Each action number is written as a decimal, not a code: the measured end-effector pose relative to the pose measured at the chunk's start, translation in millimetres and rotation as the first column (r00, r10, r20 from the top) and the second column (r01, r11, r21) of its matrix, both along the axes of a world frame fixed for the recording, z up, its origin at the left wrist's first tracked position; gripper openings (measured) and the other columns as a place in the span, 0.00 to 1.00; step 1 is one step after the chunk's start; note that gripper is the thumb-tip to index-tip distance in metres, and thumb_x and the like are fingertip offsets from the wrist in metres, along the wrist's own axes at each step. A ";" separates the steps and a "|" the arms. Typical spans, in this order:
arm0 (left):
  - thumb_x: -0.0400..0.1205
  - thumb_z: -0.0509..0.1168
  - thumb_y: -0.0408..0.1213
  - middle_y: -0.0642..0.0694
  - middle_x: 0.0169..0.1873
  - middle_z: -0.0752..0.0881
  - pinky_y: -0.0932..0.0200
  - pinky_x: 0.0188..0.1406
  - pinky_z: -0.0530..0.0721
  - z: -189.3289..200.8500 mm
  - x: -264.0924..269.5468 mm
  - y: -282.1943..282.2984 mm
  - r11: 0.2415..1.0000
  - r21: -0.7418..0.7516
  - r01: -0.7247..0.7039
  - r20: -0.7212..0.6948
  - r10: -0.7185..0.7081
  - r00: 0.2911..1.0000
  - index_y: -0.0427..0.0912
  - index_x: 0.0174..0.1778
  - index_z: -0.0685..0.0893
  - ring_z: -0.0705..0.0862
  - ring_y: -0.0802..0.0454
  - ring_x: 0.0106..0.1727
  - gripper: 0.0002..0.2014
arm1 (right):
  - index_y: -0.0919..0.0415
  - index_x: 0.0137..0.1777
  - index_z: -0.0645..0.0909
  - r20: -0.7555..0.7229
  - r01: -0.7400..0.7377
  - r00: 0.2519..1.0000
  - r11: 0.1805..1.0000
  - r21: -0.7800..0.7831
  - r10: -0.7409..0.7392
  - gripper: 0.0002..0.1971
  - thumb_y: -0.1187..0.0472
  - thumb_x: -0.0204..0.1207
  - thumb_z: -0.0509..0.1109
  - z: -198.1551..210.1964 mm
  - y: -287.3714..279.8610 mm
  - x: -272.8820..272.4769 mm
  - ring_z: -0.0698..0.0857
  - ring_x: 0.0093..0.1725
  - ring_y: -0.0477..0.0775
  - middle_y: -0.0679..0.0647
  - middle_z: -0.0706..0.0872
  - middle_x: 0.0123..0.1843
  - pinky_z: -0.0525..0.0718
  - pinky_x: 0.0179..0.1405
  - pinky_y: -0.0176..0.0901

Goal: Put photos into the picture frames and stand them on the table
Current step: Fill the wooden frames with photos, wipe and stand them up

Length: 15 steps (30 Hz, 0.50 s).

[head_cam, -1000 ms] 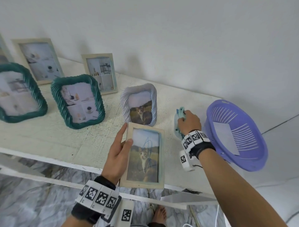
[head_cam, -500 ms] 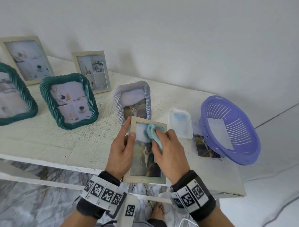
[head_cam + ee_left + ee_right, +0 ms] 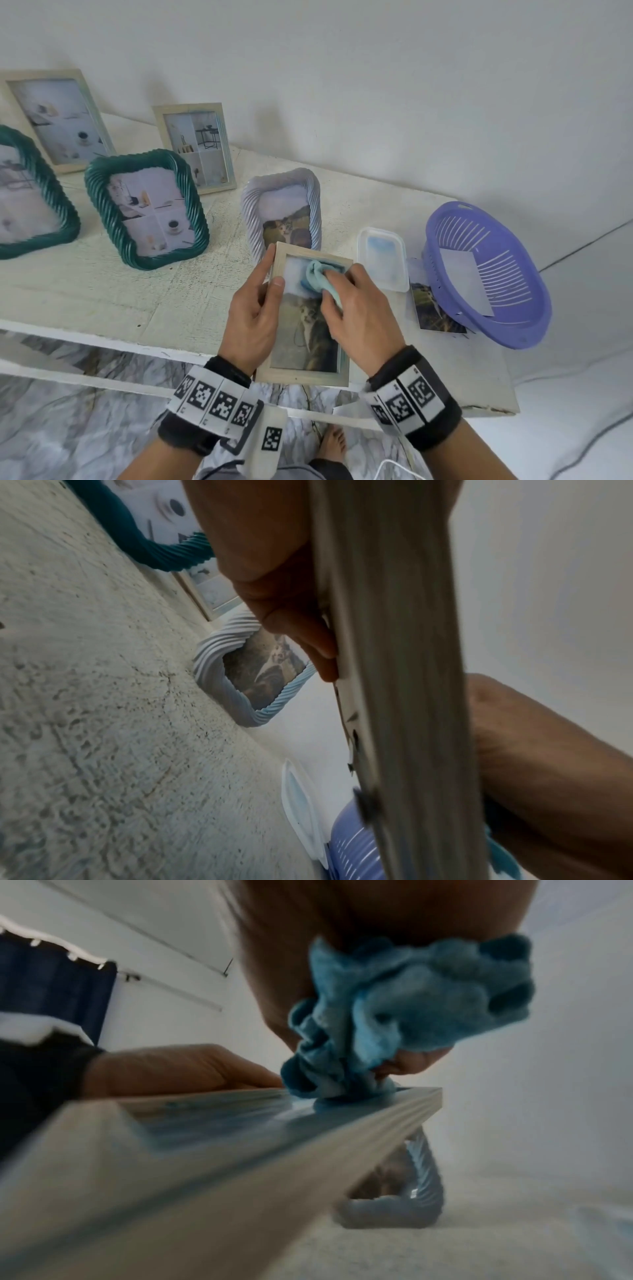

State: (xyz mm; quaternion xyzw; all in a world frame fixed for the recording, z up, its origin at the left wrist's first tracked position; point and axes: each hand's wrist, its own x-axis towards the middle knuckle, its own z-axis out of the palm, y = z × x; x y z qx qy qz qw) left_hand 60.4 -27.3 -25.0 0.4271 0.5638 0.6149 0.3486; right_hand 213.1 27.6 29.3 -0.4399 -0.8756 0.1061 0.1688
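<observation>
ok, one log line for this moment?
left hand: holds wooden frame | right hand: wipes glass with blue cloth | frame not yet stood

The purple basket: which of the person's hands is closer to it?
The right hand, wiping the held wooden frame with a blue cloth, is nearer the purple basket. The left hand grips the frame's far side.

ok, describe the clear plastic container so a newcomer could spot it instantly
Start at the purple plastic basket on the table's right end. Just left of it lies the shallow clear rectangular plastic container, rounded corners, bluish inside. Unlike the standing picture frames nearby, it lies flat and holds no photo.
</observation>
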 end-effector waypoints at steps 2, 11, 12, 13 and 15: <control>0.89 0.59 0.41 0.51 0.28 0.80 0.61 0.35 0.79 2.2 -2.8 0.4 1.000 -0.009 -0.023 -0.030 0.023 0.999 0.55 0.82 0.67 0.77 0.55 0.32 0.24 | 0.57 0.66 0.79 -0.017 -0.062 0.998 0.996 -0.066 0.061 0.17 0.57 0.79 0.65 0.1 -9.2 -4.7 0.75 0.37 0.46 0.52 0.74 0.49 0.71 0.37 0.30; 0.90 0.57 0.35 0.50 0.24 0.74 0.64 0.24 0.69 5.5 0.3 -2.4 0.998 -0.017 -0.054 -0.041 0.054 0.998 0.53 0.82 0.67 0.66 0.57 0.24 0.23 | 0.58 0.63 0.80 0.086 -0.087 0.992 0.996 -0.016 0.088 0.15 0.58 0.79 0.64 6.4 -0.7 7.6 0.72 0.34 0.47 0.52 0.73 0.48 0.71 0.33 0.33; 0.90 0.57 0.36 0.45 0.26 0.76 0.63 0.26 0.70 6.6 0.6 -1.2 0.999 -0.008 -0.046 -0.035 0.046 0.998 0.54 0.82 0.67 0.67 0.54 0.25 0.23 | 0.59 0.63 0.80 0.065 -0.056 0.996 0.998 -0.008 0.056 0.14 0.59 0.78 0.66 6.5 1.7 5.7 0.75 0.35 0.49 0.53 0.74 0.48 0.72 0.34 0.34; 0.90 0.57 0.36 0.47 0.26 0.75 0.64 0.26 0.70 6.5 -0.3 -0.1 0.999 -0.005 -0.048 -0.040 0.048 0.998 0.53 0.82 0.68 0.67 0.55 0.25 0.23 | 0.60 0.63 0.80 0.042 -0.059 0.997 0.998 -0.013 0.060 0.14 0.59 0.78 0.67 6.4 -0.2 3.5 0.76 0.35 0.50 0.54 0.75 0.48 0.73 0.34 0.35; 0.89 0.57 0.33 0.56 0.20 0.69 0.70 0.22 0.66 6.7 -5.0 1.3 0.997 -0.017 -0.072 -0.054 0.071 0.996 0.49 0.81 0.68 0.64 0.63 0.22 0.23 | 0.59 0.65 0.80 0.017 -0.165 0.986 0.984 -0.067 0.167 0.16 0.58 0.78 0.65 5.1 -10.3 2.4 0.76 0.35 0.47 0.53 0.75 0.49 0.78 0.33 0.35</control>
